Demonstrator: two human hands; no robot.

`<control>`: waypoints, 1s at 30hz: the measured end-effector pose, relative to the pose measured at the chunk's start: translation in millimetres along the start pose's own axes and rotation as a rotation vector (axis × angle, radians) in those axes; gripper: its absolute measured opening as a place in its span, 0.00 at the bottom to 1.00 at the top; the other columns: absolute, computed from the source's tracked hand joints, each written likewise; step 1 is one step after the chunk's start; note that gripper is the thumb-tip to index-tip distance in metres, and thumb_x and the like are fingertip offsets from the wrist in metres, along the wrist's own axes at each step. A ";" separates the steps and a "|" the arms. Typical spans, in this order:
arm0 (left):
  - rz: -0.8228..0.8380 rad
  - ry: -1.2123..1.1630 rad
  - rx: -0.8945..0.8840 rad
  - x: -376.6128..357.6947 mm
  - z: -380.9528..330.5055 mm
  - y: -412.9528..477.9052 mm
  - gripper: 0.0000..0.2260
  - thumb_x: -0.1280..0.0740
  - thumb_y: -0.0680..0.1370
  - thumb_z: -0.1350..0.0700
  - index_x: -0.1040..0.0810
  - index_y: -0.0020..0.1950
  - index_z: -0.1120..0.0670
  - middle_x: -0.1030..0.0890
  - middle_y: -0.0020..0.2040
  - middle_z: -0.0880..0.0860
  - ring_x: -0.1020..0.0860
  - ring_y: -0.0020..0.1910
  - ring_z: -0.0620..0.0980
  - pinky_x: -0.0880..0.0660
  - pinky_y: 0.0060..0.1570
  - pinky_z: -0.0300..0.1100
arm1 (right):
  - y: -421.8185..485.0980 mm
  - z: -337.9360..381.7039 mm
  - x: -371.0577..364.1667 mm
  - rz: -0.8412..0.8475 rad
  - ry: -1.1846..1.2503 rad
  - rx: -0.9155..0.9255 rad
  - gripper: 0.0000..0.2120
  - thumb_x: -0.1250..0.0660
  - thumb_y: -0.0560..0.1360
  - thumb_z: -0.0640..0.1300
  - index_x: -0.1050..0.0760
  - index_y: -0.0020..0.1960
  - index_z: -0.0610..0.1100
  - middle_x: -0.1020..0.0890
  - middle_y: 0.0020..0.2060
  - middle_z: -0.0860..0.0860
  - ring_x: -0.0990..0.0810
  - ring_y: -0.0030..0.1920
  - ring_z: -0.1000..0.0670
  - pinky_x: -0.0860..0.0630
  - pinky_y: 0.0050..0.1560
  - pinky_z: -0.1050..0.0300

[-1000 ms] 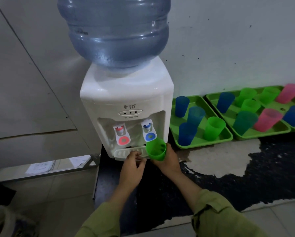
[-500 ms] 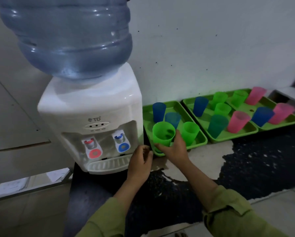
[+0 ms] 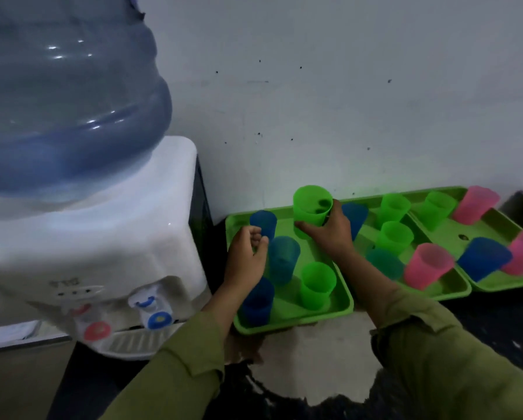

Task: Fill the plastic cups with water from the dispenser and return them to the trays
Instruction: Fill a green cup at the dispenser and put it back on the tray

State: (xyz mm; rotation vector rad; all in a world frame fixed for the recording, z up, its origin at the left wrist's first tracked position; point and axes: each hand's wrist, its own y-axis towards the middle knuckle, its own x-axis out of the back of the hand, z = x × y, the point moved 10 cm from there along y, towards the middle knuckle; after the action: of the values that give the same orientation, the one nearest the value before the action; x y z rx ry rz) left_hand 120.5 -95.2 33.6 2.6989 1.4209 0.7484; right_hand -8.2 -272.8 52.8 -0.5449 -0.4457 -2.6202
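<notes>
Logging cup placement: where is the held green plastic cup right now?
Head view, centre: the green plastic cup is gripped by the right hand at the back of the leftmost green plastic tray, right of a blue plastic cup.

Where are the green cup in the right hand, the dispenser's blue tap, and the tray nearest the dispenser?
green cup [image 3: 310, 219]: head view, on its side wall below the rim.
blue tap [image 3: 159, 319]: head view, on its round blue push pad.
nearest tray [image 3: 296, 320]: head view, on its front rim.
</notes>
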 end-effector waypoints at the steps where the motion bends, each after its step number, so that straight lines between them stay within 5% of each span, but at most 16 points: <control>1: -0.012 0.005 0.022 -3.9 2.8 7.7 0.08 0.36 0.78 0.59 0.27 0.55 0.59 0.23 0.49 0.54 0.25 0.47 0.49 0.28 0.49 0.39 | 10.2 -9.3 -2.0 0.019 -0.013 -0.020 0.32 0.21 0.62 0.46 0.32 0.60 0.40 0.21 0.55 0.43 0.23 0.54 0.45 0.30 0.50 0.59; 6: -0.061 0.069 0.115 -16.9 21.0 38.9 0.09 0.36 0.77 0.60 0.27 0.56 0.61 0.22 0.51 0.58 0.25 0.47 0.50 0.29 0.48 0.39 | 50.2 -57.5 -27.3 0.188 -0.144 -0.097 0.37 0.21 0.62 0.46 0.34 0.65 0.39 0.23 0.59 0.40 0.24 0.59 0.40 0.27 0.57 0.49; 13: -0.078 0.132 0.173 -23.4 41.6 56.5 0.09 0.36 0.78 0.60 0.27 0.57 0.62 0.22 0.53 0.59 0.24 0.51 0.53 0.27 0.53 0.45 | 68.0 -104.9 -67.4 0.316 -0.121 -0.158 0.37 0.20 0.60 0.41 0.33 0.63 0.37 0.22 0.58 0.40 0.24 0.59 0.40 0.27 0.58 0.49; 27: -0.075 0.175 0.237 -28.1 55.2 56.1 0.09 0.36 0.78 0.61 0.27 0.57 0.61 0.23 0.55 0.59 0.24 0.53 0.53 0.28 0.51 0.42 | 63.7 -131.3 -78.7 0.332 -0.173 -0.203 0.36 0.20 0.60 0.41 0.34 0.62 0.38 0.22 0.56 0.39 0.23 0.57 0.39 0.27 0.52 0.52; 30: -0.092 0.178 0.234 -23.3 55.2 55.0 0.09 0.36 0.77 0.61 0.27 0.56 0.62 0.23 0.55 0.59 0.24 0.53 0.53 0.27 0.51 0.42 | 63.8 -120.9 -73.4 0.344 -0.142 -0.157 0.42 0.20 0.60 0.41 0.37 0.68 0.38 0.25 0.61 0.40 0.26 0.61 0.40 0.28 0.59 0.51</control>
State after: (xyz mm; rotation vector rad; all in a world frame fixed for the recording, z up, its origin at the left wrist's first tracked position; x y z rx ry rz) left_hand 174.9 -133.9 -13.0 2.7688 1.7630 0.8880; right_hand 46.0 -349.4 -70.8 -0.7875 -0.1696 -2.3053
